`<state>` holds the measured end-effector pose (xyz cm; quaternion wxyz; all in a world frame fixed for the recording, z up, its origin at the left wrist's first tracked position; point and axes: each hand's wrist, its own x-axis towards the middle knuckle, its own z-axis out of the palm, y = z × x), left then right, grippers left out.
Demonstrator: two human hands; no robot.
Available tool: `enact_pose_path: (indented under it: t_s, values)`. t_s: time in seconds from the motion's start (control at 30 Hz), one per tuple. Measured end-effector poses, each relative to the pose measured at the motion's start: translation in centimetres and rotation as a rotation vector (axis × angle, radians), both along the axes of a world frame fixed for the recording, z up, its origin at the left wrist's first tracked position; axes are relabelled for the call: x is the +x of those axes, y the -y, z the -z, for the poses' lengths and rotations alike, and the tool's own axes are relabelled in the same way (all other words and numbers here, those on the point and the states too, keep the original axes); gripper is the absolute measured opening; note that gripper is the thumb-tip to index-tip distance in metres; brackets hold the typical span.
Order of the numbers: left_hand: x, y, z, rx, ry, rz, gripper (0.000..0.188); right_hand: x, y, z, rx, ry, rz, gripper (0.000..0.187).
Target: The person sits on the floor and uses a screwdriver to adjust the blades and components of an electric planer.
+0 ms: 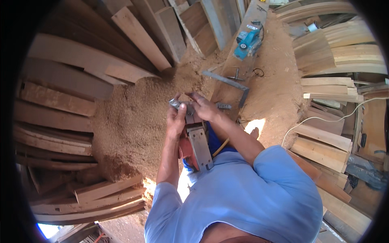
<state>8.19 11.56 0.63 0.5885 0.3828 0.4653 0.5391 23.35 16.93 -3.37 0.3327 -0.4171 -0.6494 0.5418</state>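
One blue shirt [239, 190], two hands [206, 108] half-closed on one red power tool [187, 150], one teal planer [246, 44], one metal square [225, 79]

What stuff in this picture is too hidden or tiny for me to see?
All in the head view:
- Red tool: the left hand and right hand partly cover its upper end.
- Shiny metal piece: partly covered by the left hand; its full shape is unclear.
- Yellow cord-like piece: one end disappears under the right forearm.
- White cable: cut off by the picture's dark right rim.
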Motion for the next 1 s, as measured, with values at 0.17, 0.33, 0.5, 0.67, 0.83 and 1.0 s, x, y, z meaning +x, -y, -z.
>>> enact_pose_path:
  t_s: [0.17,0.33,0.5,0.67,0.83,1.0]
  values:
    - [-0.5,0.0,0.2,0.048,-0.064,-0.058,0.067,1.4,0.5,-5.1,0.521,0.143,-0.053,0.044]
    - [0.5,-0.4,-1.0,0.021,-0.065,-0.009,0.067,0.2,1.8,-7.9,0.210,0.015,-0.029,0.037]
    - [0.8,0.0,-1.6,-0.053,-0.310,-0.048,0.060,0.9,0.5,-7.2,0.162,0.063,0.032,0.027]
    - [-0.1,-0.1,-0.1,0.057,-0.688,-0.082,0.055,9.4,-4.2,-3.1,0.051,0.259,0.334,0.024]
    - [-0.2,-1.0,0.0,0.022,-0.649,0.031,0.052,16.6,-6.0,7.4,-0.012,0.847,0.259,0.031]
    - [-0.1,-0.3,0.1,0.094,-0.799,-0.023,0.049,15.8,-5.5,10.6,-0.083,0.828,0.297,0.030]
